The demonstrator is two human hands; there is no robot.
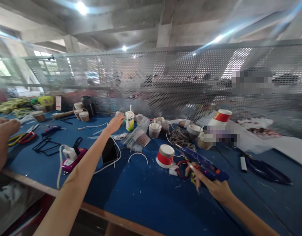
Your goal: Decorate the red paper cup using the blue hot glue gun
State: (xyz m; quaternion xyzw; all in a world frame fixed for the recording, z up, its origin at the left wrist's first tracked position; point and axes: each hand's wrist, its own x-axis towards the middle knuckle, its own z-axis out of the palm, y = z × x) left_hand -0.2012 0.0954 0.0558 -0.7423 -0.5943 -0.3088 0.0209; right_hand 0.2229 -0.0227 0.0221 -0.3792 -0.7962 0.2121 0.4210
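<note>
My left hand (pixel 116 122) is stretched far forward over the table, its fingertips beside a small white-and-yellow drink carton (pixel 129 122) with a straw. Whether those fingers touch the carton or grip anything small is not clear. In my right hand (pixel 216 188) is a blue hot glue gun (pixel 202 161), its nozzle aimed forward and left and a red light glowing on its body. Red-handled scissors (pixel 182 168) lie partly hidden under that hand. Just left of them stands a small white cup with a red band (pixel 165 156). A curved white strip (pixel 138 154) rests nearby.
A black phone (pixel 109 151) with a white cable and a purple power strip (pixel 73 161) lie under my left forearm. Small pots (pixel 155 129), grey cord (pixel 181 137) and plastic bags line the back by a perforated metal screen (pixel 141 75). Another person's arm (pixel 3 141) is at left.
</note>
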